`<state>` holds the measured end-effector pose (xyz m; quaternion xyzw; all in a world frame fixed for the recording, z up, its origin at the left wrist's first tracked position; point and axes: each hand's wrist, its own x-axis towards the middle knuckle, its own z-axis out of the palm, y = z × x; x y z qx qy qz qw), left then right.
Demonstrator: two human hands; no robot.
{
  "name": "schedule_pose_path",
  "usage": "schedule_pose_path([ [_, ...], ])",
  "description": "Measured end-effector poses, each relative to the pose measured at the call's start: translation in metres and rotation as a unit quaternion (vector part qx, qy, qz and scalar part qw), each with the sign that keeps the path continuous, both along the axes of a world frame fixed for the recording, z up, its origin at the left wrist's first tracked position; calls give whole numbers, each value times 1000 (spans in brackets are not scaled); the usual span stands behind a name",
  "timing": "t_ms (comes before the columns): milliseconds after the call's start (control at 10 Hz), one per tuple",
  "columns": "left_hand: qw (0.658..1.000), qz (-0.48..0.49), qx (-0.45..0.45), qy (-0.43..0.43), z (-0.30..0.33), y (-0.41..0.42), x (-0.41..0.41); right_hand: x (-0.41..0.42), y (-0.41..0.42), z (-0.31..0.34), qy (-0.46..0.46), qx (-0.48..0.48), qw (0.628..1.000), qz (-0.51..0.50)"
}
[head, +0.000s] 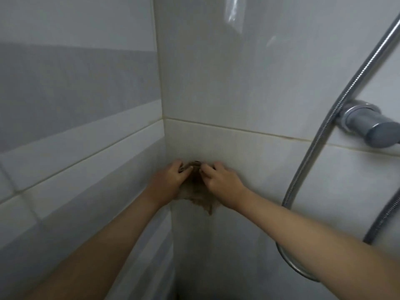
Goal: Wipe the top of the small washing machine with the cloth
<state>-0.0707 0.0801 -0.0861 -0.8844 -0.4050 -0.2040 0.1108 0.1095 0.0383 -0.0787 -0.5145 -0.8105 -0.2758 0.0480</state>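
Note:
A brownish cloth (200,198) hangs in the corner where two white tiled walls meet, from a small dark hook or fitting (196,162) at its top. My left hand (167,180) grips the cloth's left side with curled fingers. My right hand (220,180) holds its right side, fingers pinched near the top. Both arms reach up from the bottom of the view. The small washing machine is not in view.
A chrome shower hose (324,135) curves down the right wall from the top right and loops low. A chrome tap fitting (365,124) sticks out of the right wall. White tiled walls (238,72) fill the view.

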Motion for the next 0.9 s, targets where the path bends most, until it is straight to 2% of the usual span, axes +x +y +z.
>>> schedule_pose_path([
  [100,999,28,-27,-36,-7,11,9,1,14,-10,-15,4,1000,2],
  [300,994,-2,-73,-86,-40,15,11,-5,13,-39,52,33,998,19],
  [400,982,9,-89,-169,-41,13,15,-6,5,-45,53,25,998,-7],
  [500,977,32,-101,-184,-35,10,18,-3,-8,-41,21,-7,999,-48],
  [600,979,91,-97,-153,-28,2,24,3,-20,-35,39,-56,995,-68],
  [700,968,148,-118,-162,-12,-13,35,10,-35,-22,95,-32,993,-63],
  [800,955,139,-109,-240,10,-25,55,23,-47,1,160,19,984,-71],
  [900,920,87,-96,-370,21,-48,72,35,-71,13,224,69,971,-40],
])
